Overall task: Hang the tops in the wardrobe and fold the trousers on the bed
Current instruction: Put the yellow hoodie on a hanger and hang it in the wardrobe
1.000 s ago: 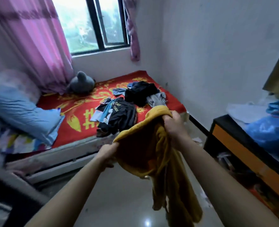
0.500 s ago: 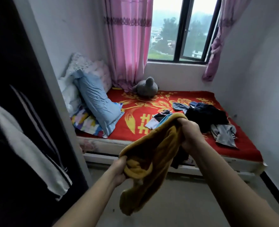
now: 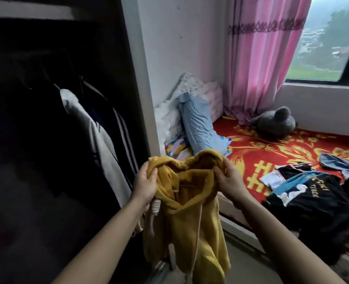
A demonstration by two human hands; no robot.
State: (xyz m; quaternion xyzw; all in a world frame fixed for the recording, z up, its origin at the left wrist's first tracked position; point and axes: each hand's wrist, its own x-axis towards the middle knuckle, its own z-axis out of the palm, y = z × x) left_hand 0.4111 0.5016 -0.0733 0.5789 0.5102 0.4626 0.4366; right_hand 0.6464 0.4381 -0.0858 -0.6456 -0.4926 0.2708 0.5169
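A mustard-yellow hooded top [image 3: 190,218] with pale drawstrings hangs in front of me, its hood opening spread upward. My left hand [image 3: 146,184] grips the hood's left edge and my right hand [image 3: 228,182] pinches its right edge. The open wardrobe [image 3: 56,119] is dark, directly to the left, with a white garment [image 3: 91,128] and a dark striped jacket [image 3: 120,130] hanging inside. On the red patterned bed [image 3: 272,152] to the right lie a black printed top [image 3: 321,199] and other loose clothes [image 3: 337,163].
A blue pillow [image 3: 198,128] and white cushions lean against the wall at the bed's head. A grey plush toy [image 3: 274,123] sits under the pink curtain [image 3: 259,56] by the window. The wardrobe's white frame [image 3: 140,78] stands between wardrobe and bed.
My view has swung left from the bed to the wardrobe opening. Both hands have shifted on the yellow top and now spread its hood open between them, held higher.
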